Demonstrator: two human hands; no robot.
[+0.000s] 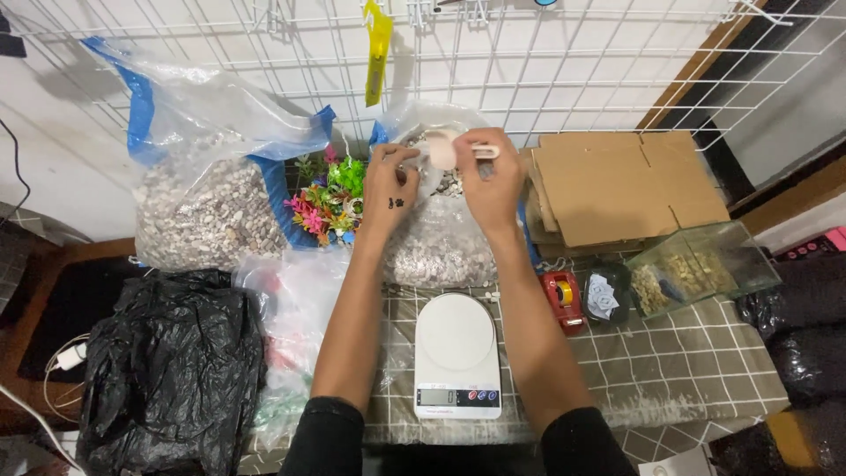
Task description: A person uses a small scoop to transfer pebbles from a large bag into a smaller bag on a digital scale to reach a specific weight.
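Observation:
Both my arms reach forward over a white kitchen scale (456,353) to a clear plastic bag of small pebbles (436,242). My right hand (491,181) grips the handle of a pale scoop (443,148) held at the bag's open mouth. My left hand (389,181) is beside it, its fingers at the bag's rim. The scale's platform has nothing on it. What lies inside the scoop is hidden.
A bigger bag of pebbles (207,207) stands at the left, colourful plastic plants (330,198) between the bags. A black plastic bag (167,361) lies front left. Right: flat cardboard (617,185), a small glass tank (705,264), a red tape dispenser (564,295). A wire grid (564,70) stands behind.

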